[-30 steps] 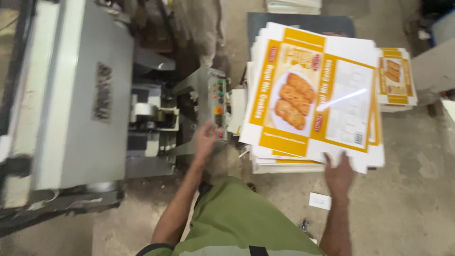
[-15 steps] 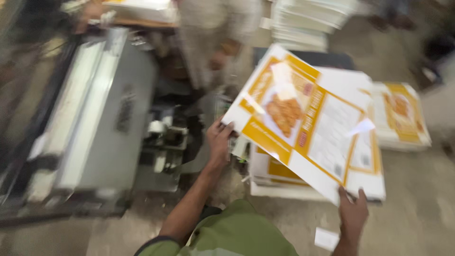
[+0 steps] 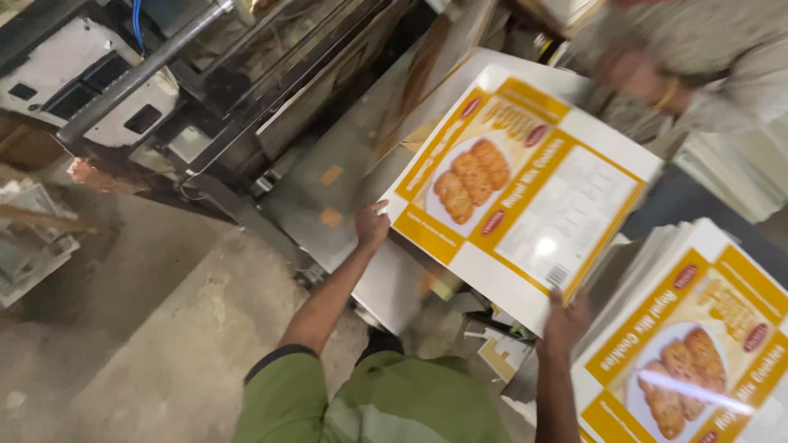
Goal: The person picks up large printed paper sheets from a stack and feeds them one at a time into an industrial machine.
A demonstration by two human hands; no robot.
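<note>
While the person looked down, both hands held one big printed card sheet (image 3: 525, 193) up in the air, tilted, in front of a grey metal machine (image 3: 246, 90). The left hand (image 3: 371, 228) was closed on the sheet's left edge, thumb on top. The right hand (image 3: 565, 321) was closed on the bottom edge, near the right corner, with fingers curled under it.

The sheet looked thin, flat and light, like a box before it is folded. It seemed stiff enough to stay mostly flat, but so wide that it would likely flop or bend if held by one hand only. Two hands on two far-apart edges looked like the safe way to carry it. Its top was shiny and a light glared on it, so it was probably slippery to pinch. The corners could crease easily.

The sheet was white with yellow-orange bands, small red ovals and a picture of brown cookies on a plate.

To the right lay a stack of the same sheets (image 3: 698, 344), fanned a little at the edges. The machine had a smooth slanted metal plate (image 3: 345, 189) and a long grey bar (image 3: 139, 70). Below was a rough, dusty concrete floor (image 3: 164, 328) with paper scraps (image 3: 501, 353) near the person's green clothes. Another person's blurred arm (image 3: 657, 78) showed at the top right.
</note>
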